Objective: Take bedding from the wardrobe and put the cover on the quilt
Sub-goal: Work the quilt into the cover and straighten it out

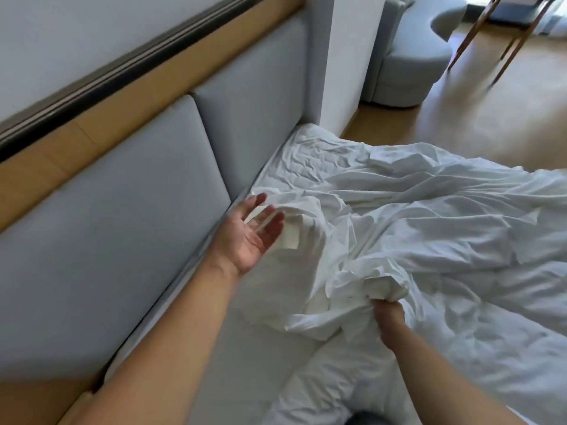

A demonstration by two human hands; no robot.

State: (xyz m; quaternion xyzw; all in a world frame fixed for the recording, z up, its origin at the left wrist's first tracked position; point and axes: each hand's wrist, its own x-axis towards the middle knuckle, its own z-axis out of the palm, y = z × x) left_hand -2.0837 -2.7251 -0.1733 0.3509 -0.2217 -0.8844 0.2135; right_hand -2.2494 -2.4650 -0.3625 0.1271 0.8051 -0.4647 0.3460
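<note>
Cover (pixel 429 228), white and heavily creased, lies across the bed (pixel 239 357), running from between the 2 hands out to the right of the right hand (pixel 387 317) and on beyond it; the right hand clutches a crumpled wad of this fabric in curled fingers, low over the bedding; the left hand (pixel 248 234) is spread, palm up, fingers straight and blurred, just beside a folded corner of the same cover, though contact cannot be told. Close to the left of the left hand stands the grey padded headboard (pixel 122 225) in 2 panels, the bed's edge running along its foot; a smooth bare strip of bed lies between the forearms. Beyond the hands a white wall end (pixel 340 56) meets the bed's corner; past the cover's far edge the wooden floor (pixel 491 118) lies bare; a grey armchair (pixel 411 62) and wooden table legs (pixel 472 32) stand well apart.
</note>
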